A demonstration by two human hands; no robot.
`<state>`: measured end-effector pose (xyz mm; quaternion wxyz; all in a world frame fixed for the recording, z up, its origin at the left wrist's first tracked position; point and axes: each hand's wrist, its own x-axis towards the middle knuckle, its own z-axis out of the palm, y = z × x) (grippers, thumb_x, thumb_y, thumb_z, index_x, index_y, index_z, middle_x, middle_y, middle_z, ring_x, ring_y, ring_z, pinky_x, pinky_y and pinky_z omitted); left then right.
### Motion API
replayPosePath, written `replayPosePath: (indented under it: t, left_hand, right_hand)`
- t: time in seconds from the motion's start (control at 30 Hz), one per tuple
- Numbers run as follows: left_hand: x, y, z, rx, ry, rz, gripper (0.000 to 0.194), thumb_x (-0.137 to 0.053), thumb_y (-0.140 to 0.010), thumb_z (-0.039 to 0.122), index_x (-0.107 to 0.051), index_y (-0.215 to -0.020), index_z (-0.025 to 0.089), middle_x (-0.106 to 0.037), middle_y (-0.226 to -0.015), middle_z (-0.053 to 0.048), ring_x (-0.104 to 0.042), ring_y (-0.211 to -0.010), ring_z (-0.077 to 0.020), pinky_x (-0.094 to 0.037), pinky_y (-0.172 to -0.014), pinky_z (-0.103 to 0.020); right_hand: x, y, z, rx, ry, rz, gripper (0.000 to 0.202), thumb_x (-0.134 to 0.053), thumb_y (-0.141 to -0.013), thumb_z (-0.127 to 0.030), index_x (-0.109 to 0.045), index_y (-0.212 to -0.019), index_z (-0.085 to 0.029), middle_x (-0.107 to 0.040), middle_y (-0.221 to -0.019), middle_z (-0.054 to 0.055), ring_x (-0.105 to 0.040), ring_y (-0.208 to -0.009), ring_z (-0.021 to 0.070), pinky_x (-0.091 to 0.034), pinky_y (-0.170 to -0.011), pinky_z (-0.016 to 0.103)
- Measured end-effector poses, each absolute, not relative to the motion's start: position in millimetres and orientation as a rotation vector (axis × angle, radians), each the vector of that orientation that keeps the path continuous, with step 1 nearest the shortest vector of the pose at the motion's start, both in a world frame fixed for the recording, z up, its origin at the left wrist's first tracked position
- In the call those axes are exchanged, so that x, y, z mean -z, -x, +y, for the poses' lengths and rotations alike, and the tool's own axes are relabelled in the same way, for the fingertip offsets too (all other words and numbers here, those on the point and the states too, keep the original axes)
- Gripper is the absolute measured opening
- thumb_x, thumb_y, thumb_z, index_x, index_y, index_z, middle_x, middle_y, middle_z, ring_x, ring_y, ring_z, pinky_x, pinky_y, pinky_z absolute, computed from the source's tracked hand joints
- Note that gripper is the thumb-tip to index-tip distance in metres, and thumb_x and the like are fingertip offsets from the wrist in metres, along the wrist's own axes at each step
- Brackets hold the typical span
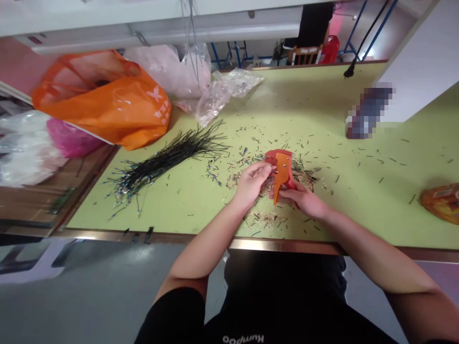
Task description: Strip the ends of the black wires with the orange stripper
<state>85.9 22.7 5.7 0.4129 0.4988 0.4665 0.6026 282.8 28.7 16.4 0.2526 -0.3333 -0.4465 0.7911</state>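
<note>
Head view: holds a flat, orange-and-red riveted hand tool by its handles in the curled right hand, with its long axis running away from the body and its head at the far end. Has the left hand at the left edge of that head, with fingertips drawn narrow, touching or just beside it; cannot tell about anything between them. Around and under both hands, shows short black clippings and copper-coloured strands scattered on a pale green worktop. To the left, nearer the left hand, has a long bundle of thin black wires with blue-tipped ends, slanting from near left to far right. Far right, shows an amber, translucent rounded container. Beyond the bundle, includes a large orange bag with white print and crumpled clear plastic bags. Past the far edge, gives onto a wooden chair.
</note>
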Motion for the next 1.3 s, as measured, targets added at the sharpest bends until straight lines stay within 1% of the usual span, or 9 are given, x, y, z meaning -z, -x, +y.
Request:
replayPosePath:
  t: [0.07,0.23,0.33,0.47,0.6,0.77,0.9,1.0,1.3]
  left_hand:
    - [-9,-77,25,-1.596,-1.456,1.331,0.049,-0.064,-0.098,0.070,-0.074,-0.099,0.023,-0.078,-0.109,-0.010,-0.075,-0.100,-0.0212,-0.062,-0.082,-0.038]
    - [-20,-56,24,-1.616,-1.874,1.690,0.042,-0.051,-0.110,0.053,-0.079,-0.110,0.023,-0.070,-0.088,-0.005,-0.068,-0.084,-0.0184,-0.058,-0.080,-0.034]
    - [-23,-54,22,-1.547,-1.996,1.701,0.043,-0.044,-0.113,0.049,-0.079,-0.117,0.024,-0.070,-0.093,-0.005,-0.069,-0.089,-0.0190,-0.057,-0.084,-0.035]
    - [-24,-57,21,-1.555,-2.037,1.595,0.040,-0.044,-0.114,0.043,-0.076,-0.120,0.021,-0.076,-0.100,-0.007,-0.072,-0.092,-0.0186,-0.058,-0.088,-0.036]
    - [-24,-58,20,-1.507,-2.023,1.659,0.027,-0.054,-0.111,0.036,-0.073,-0.118,0.019,-0.080,-0.104,-0.008,-0.075,-0.091,-0.0176,-0.059,-0.086,-0.033]
    - [-26,-57,18,-1.548,-2.150,1.662,0.017,-0.063,-0.106,0.030,-0.076,-0.103,0.019,-0.081,-0.094,-0.004,-0.072,-0.083,-0.0168,-0.058,-0.081,-0.031]
    - [-26,-56,18,-1.627,-2.201,1.677,0.021,-0.060,-0.108,0.032,-0.077,-0.102,0.021,-0.082,-0.095,-0.004,-0.074,-0.087,-0.0182,-0.059,-0.084,-0.034]
    - [-26,-56,19,-1.575,-2.249,1.718,0.023,-0.058,-0.109,0.034,-0.077,-0.103,0.021,-0.082,-0.096,-0.005,-0.075,-0.088,-0.0192,-0.059,-0.086,-0.036]
    - [-26,-61,17,-1.491,-2.352,1.676,0.024,-0.057,-0.110,0.031,-0.077,-0.104,0.021,-0.082,-0.096,-0.006,-0.076,-0.089,-0.0192,-0.059,-0.086,-0.035]
  right_hand:
    - [-20,-290,32,-2.095,0.906,-1.196,0.028,-0.082,-0.083,-0.036,-0.072,-0.107,-0.025,-0.076,-0.105,0.004,-0.074,-0.100,0.0250,-0.061,-0.098,0.045]
    - [-31,-303,39,-2.153,0.744,-1.188,0.023,-0.078,-0.086,-0.042,-0.069,-0.097,-0.024,-0.070,-0.088,0.003,-0.068,-0.082,0.0216,-0.058,-0.075,0.036]
    - [-29,-301,37,-2.278,0.673,-1.172,0.026,-0.081,-0.084,-0.042,-0.069,-0.099,-0.023,-0.068,-0.086,0.002,-0.066,-0.078,0.0192,-0.055,-0.070,0.032]
    - [-21,-297,33,-2.385,0.640,-1.166,0.030,-0.082,-0.085,-0.041,-0.069,-0.104,-0.023,-0.069,-0.090,0.003,-0.068,-0.081,0.0193,-0.057,-0.072,0.032]
    - [-19,-298,31,-2.415,0.592,-1.213,0.030,-0.082,-0.087,-0.040,-0.069,-0.107,-0.022,-0.071,-0.095,0.003,-0.071,-0.085,0.0194,-0.062,-0.079,0.035]
    - [-20,-299,30,-2.442,0.621,-1.248,0.031,-0.083,-0.090,-0.038,-0.068,-0.110,-0.020,-0.073,-0.101,0.003,-0.076,-0.091,0.0186,-0.064,-0.091,0.036]
    - [-16,-298,30,-2.457,0.523,-1.175,0.029,-0.079,-0.093,-0.040,-0.064,-0.108,-0.020,-0.075,-0.100,0.005,-0.076,-0.088,0.0194,-0.065,-0.083,0.036]
    - [-14,-298,31,-2.469,0.479,-1.125,0.030,-0.076,-0.095,-0.041,-0.063,-0.111,-0.020,-0.075,-0.100,0.007,-0.076,-0.086,0.0199,-0.065,-0.082,0.038]
    - [-15,-295,28,-2.458,0.541,-1.115,0.030,-0.078,-0.092,-0.044,-0.066,-0.104,-0.018,-0.074,-0.091,0.006,-0.073,-0.081,0.0197,-0.062,-0.074,0.033]
